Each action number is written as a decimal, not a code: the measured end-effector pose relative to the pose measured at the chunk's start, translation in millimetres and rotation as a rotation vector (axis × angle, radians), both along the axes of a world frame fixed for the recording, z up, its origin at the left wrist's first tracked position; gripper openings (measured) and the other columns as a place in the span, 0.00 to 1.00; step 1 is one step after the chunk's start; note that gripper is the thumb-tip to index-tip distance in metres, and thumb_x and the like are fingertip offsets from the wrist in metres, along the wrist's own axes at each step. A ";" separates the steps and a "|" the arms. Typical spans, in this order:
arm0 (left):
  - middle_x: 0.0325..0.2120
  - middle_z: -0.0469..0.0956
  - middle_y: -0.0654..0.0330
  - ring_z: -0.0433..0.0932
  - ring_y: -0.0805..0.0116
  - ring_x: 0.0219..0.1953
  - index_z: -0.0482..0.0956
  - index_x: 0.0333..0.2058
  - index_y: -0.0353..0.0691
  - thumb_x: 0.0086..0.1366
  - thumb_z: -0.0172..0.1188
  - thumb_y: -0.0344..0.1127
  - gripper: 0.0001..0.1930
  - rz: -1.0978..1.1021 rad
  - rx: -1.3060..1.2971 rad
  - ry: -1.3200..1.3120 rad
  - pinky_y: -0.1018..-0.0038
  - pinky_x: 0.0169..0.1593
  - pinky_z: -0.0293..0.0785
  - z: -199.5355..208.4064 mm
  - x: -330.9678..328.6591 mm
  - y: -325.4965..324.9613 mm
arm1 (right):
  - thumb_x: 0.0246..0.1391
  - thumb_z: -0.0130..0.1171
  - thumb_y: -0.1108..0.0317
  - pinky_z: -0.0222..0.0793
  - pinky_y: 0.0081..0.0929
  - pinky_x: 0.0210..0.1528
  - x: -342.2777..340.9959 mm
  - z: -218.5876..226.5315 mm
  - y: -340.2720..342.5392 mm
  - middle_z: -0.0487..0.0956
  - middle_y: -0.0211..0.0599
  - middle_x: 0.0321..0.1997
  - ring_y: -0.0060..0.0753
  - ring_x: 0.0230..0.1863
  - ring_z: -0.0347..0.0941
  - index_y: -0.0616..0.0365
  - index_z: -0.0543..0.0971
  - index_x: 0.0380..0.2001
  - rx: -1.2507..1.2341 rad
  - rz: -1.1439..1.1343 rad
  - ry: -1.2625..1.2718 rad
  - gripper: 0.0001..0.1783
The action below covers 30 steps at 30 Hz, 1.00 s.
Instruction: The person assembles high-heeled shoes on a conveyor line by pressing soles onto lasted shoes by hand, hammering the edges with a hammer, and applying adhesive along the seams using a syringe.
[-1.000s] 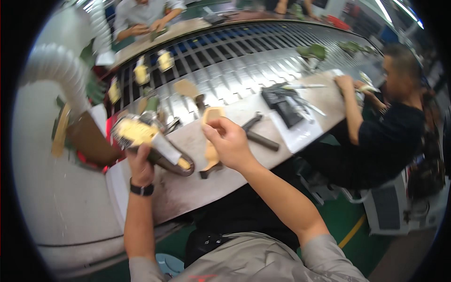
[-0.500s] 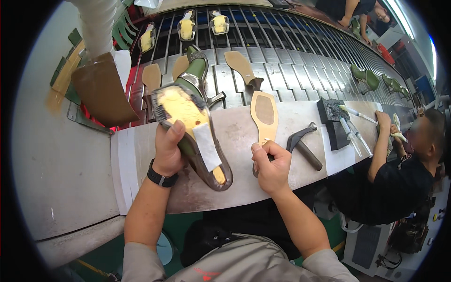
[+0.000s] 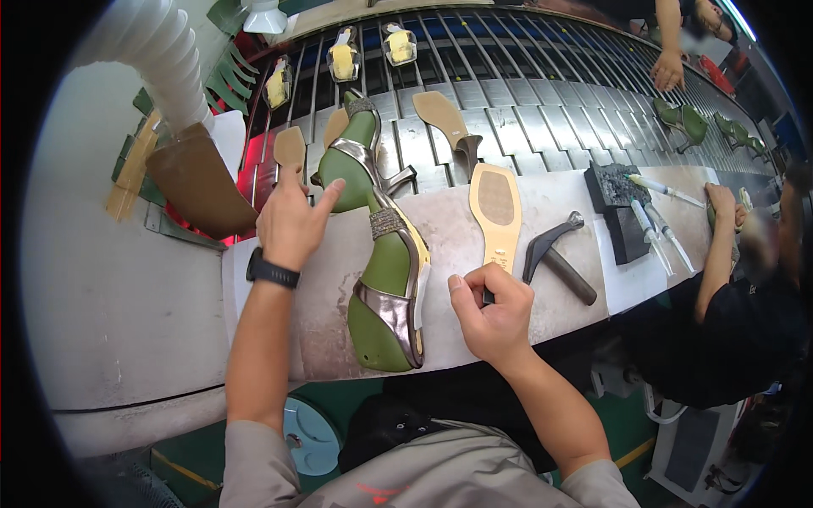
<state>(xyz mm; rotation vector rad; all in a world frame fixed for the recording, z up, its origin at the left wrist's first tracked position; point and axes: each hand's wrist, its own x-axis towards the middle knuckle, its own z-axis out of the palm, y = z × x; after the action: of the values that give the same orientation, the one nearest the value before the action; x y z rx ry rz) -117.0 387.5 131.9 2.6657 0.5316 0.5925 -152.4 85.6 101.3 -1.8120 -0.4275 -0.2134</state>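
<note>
While the open left hand [image 3: 292,222] steadied the green shoe form [image 3: 383,262] lying sole-side down on the table [image 3: 330,279], the right hand [image 3: 491,311] pinched the tan sole's [image 3: 496,212] heel end, apparently for alignment.

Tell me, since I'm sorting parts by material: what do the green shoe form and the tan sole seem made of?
Green shoe form: probably hard plastic, smooth, slightly glossy, uniformly coloured. Tan sole: looks like leather or fibreboard, matte, with a darker roughened centre patch; can't tell which.

On the workbench [image 3: 339,339] before us, the shoe on its last [image 3: 385,279] lies between our hands; the loose sole [image 3: 496,207] lies right of it, the hammer [image 3: 555,254] further right.
</note>
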 end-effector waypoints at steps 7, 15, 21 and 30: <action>0.55 0.82 0.34 0.84 0.45 0.57 0.70 0.65 0.26 0.63 0.73 0.58 0.45 -0.066 -0.245 0.227 0.57 0.60 0.78 -26.9 37.8 13.6 | 0.59 0.70 0.72 0.63 0.27 0.23 1.3 4.2 -3.7 0.74 0.33 0.16 0.25 0.17 0.69 0.60 0.78 0.25 0.083 0.031 0.069 0.12; 0.47 0.85 0.35 0.86 0.41 0.51 0.77 0.58 0.27 0.60 0.73 0.57 0.39 -0.097 -0.102 0.073 0.58 0.58 0.80 18.6 89.5 -27.9 | 0.62 0.70 0.69 0.65 0.26 0.25 -6.4 -3.2 14.8 0.77 0.32 0.18 0.17 0.21 0.69 0.64 0.82 0.28 0.185 0.035 0.240 0.11; 0.46 0.86 0.37 0.85 0.41 0.53 0.80 0.58 0.31 0.62 0.68 0.63 0.39 -0.141 0.062 -0.051 0.58 0.59 0.79 19.5 139.1 -53.9 | 0.63 0.68 0.69 0.65 0.28 0.24 2.8 7.3 -3.3 0.75 0.35 0.16 0.23 0.19 0.70 0.63 0.77 0.22 0.106 0.008 0.170 0.16; 0.42 0.84 0.46 0.85 0.57 0.45 0.68 0.67 0.24 0.66 0.65 0.69 0.51 -0.208 -0.359 -0.058 0.64 0.51 0.80 17.9 68.1 -57.9 | 0.52 0.74 0.66 0.70 0.44 0.66 -0.2 -10.8 -44.2 0.77 0.58 0.59 0.55 0.62 0.75 0.67 0.78 0.53 0.062 0.025 -0.034 0.28</action>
<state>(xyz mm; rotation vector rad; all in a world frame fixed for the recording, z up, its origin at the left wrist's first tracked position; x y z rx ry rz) -48.9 329.6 149.9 2.3190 0.3045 0.4618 -152.6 41.4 90.5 -1.7431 -0.4629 -0.2383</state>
